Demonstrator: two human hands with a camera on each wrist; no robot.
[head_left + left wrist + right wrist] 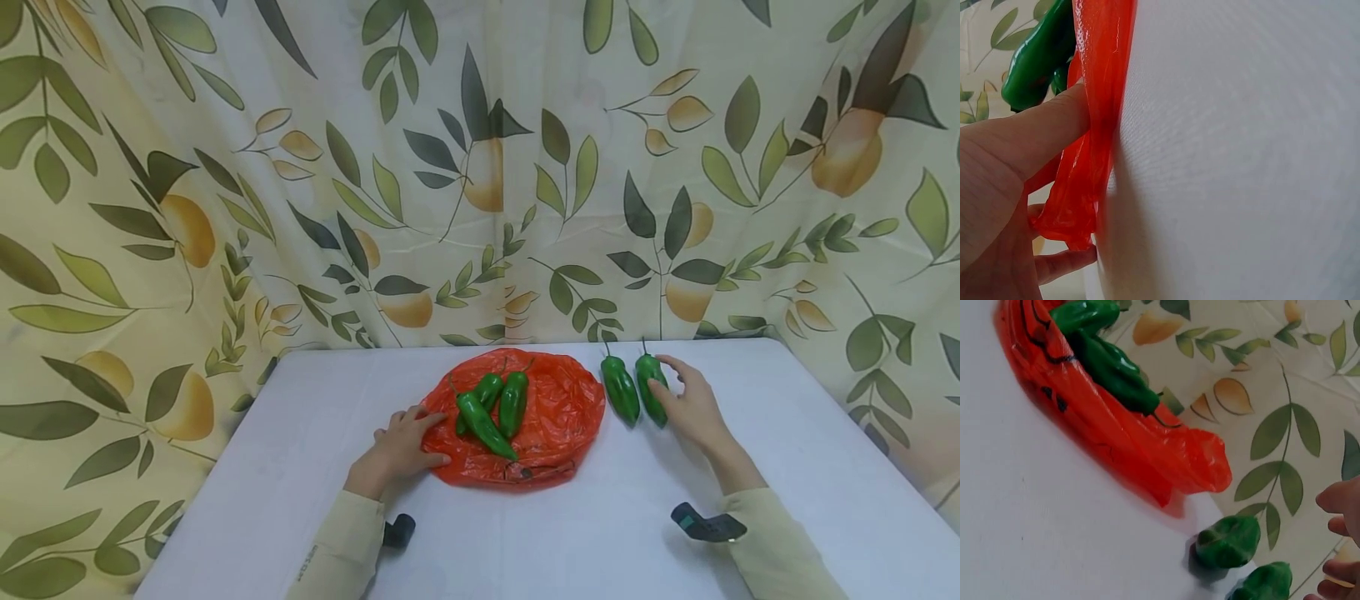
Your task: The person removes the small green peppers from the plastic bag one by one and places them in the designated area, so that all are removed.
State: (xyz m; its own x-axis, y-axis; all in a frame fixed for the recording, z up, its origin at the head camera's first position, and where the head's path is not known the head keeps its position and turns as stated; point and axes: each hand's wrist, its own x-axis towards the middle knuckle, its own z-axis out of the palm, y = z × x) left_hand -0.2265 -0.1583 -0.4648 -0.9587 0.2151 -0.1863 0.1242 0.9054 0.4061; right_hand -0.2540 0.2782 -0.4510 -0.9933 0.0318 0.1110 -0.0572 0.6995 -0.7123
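A red plastic bag [558,433] lies flattened on the table with three green peppers [480,423] on top. At its left edge rests my left hand [405,442], thumb and fingers spread against the plastic. In the left wrist view, my thumb [1054,125] touches the red bag [1107,69] and a lower fingertip reaches the table. Right of the bag, two more peppers lie side by side, an inner pepper [620,390] and an outer pepper [650,388]. My right hand [693,408] is beside the outer pepper, its thumb overlapping it; the right wrist view shows these fingers [1341,500] apart and loosely bent.
A white cloth covers the table [525,542]. Behind it hangs a curtain [480,167] printed with leaves and fruit. Dark wrist devices, one on the left [399,531] and one on the right [708,525], sit near the sleeve cuffs.
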